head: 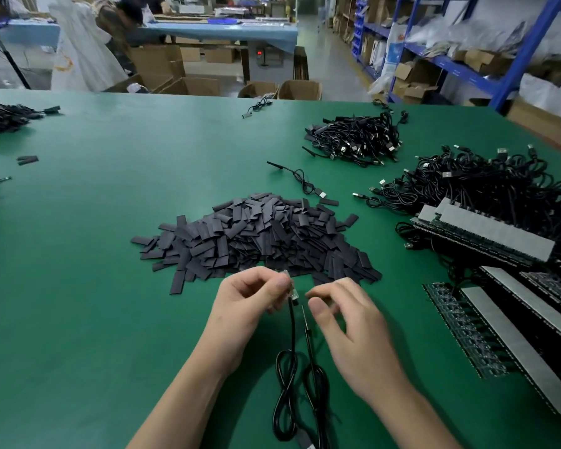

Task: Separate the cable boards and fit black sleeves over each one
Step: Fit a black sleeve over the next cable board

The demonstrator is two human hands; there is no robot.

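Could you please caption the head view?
Left hand pinches a small cable board near a heap of flat black sleeves.

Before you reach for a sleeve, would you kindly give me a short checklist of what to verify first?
1. Grip: the left hand pinches the board at its cable's end: ok.
2. Board separated: it is held apart from the board strips on the right: ok.
3. Board sleeved: it looks bare: not ok.
4. Sleeve ready: no sleeve shows in the right hand, but its fingers are curled: cannot tell.
5. Supply: the sleeve pile lies just beyond both hands: ok.
6. Cable free: the cable hangs beside a second cable, and both loop near the table edge: cannot tell.
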